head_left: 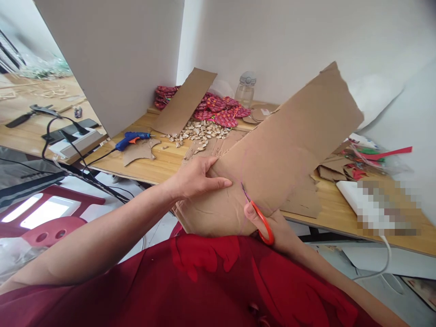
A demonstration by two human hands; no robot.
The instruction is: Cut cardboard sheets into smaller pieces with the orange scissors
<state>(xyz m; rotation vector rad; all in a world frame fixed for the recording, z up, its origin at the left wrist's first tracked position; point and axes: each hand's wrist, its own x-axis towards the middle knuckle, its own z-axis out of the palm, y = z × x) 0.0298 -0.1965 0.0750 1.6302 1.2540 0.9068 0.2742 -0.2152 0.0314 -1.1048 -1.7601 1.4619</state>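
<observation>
A large sheet of brown cardboard [289,131] slants up to the right in front of me, with a faint purple curved line drawn on it. My left hand [202,177] grips its left edge, thumb on top and fingers hidden underneath. In my right hand [272,222] is a pair of scissors [260,220] with orange handles, my thumb through one loop. One blade lies over the cardboard near the purple line; the other blade is hidden beneath the sheet.
A blue glue gun [131,141] rests by a cardboard scrap [141,152]. Farther back are pale shell-like pieces [204,131], red patterned items [218,109], a cardboard strip [187,100] and a clear bottle [245,88]. A corded power strip [75,143] sits at the left, plastic-bagged materials [374,156] at the right.
</observation>
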